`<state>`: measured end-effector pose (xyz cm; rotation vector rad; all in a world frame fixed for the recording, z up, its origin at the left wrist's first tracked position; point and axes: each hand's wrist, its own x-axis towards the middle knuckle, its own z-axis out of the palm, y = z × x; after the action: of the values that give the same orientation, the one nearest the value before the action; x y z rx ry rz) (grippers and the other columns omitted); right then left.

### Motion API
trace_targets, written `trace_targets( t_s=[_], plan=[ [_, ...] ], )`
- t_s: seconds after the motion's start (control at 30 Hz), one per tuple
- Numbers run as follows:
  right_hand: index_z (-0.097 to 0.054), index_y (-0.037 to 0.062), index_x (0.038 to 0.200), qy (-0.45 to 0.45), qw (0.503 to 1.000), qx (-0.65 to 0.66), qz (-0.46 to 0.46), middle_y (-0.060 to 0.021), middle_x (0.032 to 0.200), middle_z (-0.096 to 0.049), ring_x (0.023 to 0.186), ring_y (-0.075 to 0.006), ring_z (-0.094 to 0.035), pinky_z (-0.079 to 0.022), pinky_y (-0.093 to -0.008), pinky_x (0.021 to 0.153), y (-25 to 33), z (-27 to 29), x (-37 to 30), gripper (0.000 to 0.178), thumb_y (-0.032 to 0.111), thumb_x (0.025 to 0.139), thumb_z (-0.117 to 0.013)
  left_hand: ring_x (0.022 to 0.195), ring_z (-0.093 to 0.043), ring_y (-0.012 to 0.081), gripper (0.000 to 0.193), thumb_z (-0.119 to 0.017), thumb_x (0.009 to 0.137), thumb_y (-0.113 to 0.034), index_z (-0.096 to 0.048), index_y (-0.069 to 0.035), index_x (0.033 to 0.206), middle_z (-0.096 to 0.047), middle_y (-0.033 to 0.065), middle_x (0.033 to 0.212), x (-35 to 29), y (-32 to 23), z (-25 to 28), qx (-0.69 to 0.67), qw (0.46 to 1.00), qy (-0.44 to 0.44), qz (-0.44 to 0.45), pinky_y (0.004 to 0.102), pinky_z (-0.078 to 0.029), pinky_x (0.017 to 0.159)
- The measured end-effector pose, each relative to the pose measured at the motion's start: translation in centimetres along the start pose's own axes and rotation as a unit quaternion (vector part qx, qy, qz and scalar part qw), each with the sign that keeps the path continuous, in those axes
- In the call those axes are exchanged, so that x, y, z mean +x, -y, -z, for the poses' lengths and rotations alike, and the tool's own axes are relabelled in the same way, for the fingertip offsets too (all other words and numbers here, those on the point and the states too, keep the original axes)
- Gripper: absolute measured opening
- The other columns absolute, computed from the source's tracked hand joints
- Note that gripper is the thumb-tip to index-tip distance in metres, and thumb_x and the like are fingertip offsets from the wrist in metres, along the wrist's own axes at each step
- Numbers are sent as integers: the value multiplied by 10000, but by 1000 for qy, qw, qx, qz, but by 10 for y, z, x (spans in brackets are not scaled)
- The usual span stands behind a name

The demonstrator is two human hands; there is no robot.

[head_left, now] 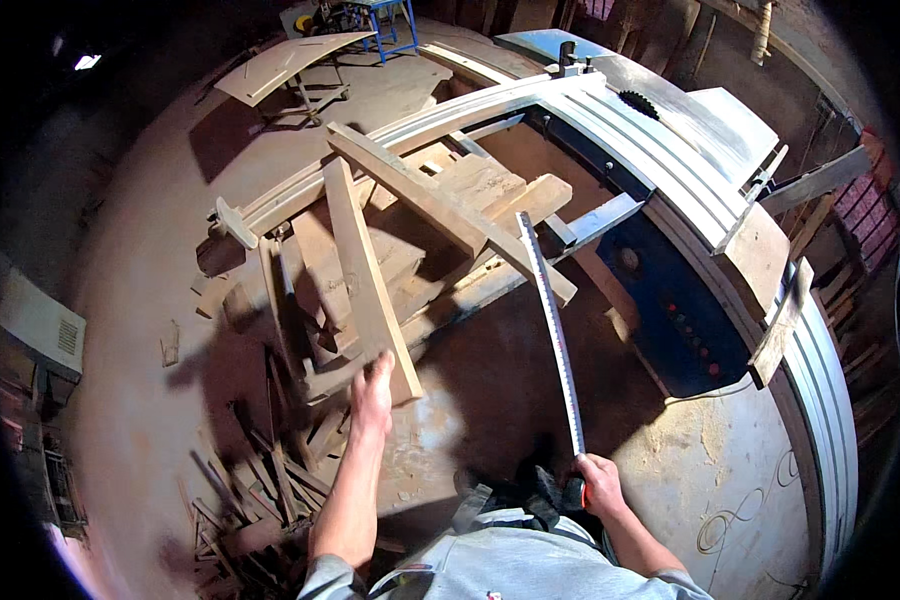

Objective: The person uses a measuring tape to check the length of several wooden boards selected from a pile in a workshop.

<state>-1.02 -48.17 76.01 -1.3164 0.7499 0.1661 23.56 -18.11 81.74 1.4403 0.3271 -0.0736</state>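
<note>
While the left hand [372, 398] grips the near end of a long, pale, flat wooden board [365, 270], its thumb on top and its other fingers largely hidden, the right hand [600, 485] is curled closed around a black-and-orange tape measure with an extended white blade [553, 325]. The board slants up toward a long, squared wooden beam [420, 195]; the blade crosses that beam's near end in view, contact unclear. Measuring appears in hand; the next move likely calls for bringing blade and board together.
</note>
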Motion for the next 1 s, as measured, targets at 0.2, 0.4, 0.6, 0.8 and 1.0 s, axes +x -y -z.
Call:
trace_targets(
  t_s=[0.2,0.4,0.6,0.8,1.0],
  plan=[
    [-645,-17,766,-48,998,31,31,-40,704,-602,646,-109,-530,-442,-277,607,23,56,16,286,206,905,-532,1099,-530,236,612,-617,900,-418,-520,68,1259,-577,168,1220,105,-31,-75,18,997,-11,-72,351,-407,963],
    [-654,-9,794,-86,996,6,17,-23,713,-596,674,-103,-536,-445,-267,626,36,103,30,331,279,914,-545,928,-621,239,626,-647,860,-474,-551,35,1213,-610,132,1128,207,-15,-102,-26,999,-31,5,385,-534,756],
    [-682,-2,837,-79,996,-26,-20,-52,760,-641,720,-144,-572,-465,-302,677,61,129,35,381,339,912,-529,930,-591,283,784,-547,841,-649,-483,-14,1296,-591,160,1145,217,-8,-120,86,995,6,54,410,-514,710],
    [-692,1,856,-51,998,-39,16,-78,782,-658,759,-171,-605,-474,-315,717,62,137,59,400,347,921,-502,352,-369,163,535,-400,943,-577,-439,-146,1257,-404,46,537,194,-48,-132,354,924,11,145,295,-244,336],
    [-674,-20,842,-20,999,-15,46,-84,786,-662,755,-163,-601,-469,-313,725,69,137,84,405,340,931,-512,362,-411,113,332,-462,974,-421,-491,-91,953,-427,14,547,129,-51,-114,274,961,26,29,241,-312,328]
  ],
)
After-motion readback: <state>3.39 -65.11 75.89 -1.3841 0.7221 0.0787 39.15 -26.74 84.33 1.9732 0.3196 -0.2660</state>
